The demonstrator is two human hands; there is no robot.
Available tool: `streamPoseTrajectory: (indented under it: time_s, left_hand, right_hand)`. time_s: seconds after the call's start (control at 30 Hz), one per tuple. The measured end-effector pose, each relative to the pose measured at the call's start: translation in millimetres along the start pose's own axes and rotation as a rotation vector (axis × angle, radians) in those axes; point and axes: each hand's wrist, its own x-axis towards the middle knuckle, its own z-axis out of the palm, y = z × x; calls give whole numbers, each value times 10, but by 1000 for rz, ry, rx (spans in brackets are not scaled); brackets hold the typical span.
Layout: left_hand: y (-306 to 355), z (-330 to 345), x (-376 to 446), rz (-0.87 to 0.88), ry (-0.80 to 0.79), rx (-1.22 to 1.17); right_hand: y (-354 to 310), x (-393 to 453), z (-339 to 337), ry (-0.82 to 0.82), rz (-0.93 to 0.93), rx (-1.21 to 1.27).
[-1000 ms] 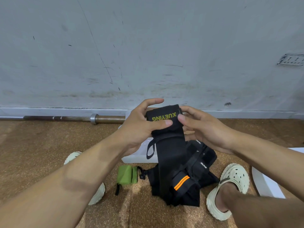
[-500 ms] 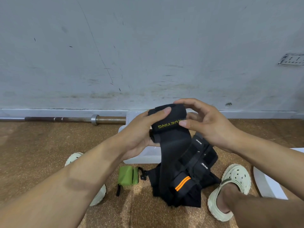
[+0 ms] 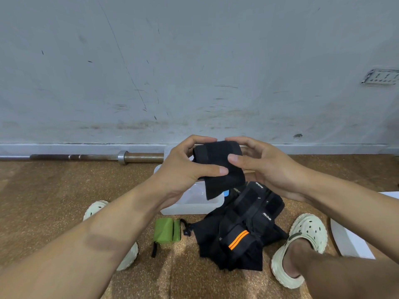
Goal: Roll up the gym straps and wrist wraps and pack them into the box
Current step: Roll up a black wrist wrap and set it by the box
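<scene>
Head view: hands [image 3: 185, 169] roll soft black wrap [image 3: 218, 167].

A barbell [image 3: 86, 157] lies on the brown floor [image 3: 43, 190] along the foot of the scuffed grey wall [image 3: 194, 61], at the floor's far left edge. A pale socket plate [image 3: 381, 76] sits on the wall at the far right. Two cream clogs [image 3: 302, 244] stand on the floor near its front edge, and a white sheet [image 3: 349, 242] lies by the right edge.
</scene>
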Motion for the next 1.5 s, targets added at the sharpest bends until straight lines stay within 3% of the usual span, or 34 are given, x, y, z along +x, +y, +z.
streamPoseTrajectory:
  time_s: [0.4, 0.8, 0.97, 1.13, 1.33, 1.5]
  left_hand:
    - [60, 20, 0, -122, -74, -311]
    - [0, 29, -3, 12, 71, -92]
    - [-97, 77, -21, -141, 46, -220]
    - [-164, 180, -82, -122, 221, -97]
    - [-213, 202, -93, -132, 216, -82]
    - [-302, 180, -48, -193, 272, -124]
  right_hand:
    - [-1, -5, -34, 53, -166, 11]
    - [-17, 4, 27, 20, -39, 17]
    - [-45, 5, 61, 174, -193, 57]
    - [18, 8, 66, 314, -306, -159]
    - [191, 18, 162, 221, -378, -585]
    - [265, 30, 317, 178, -404, -689]
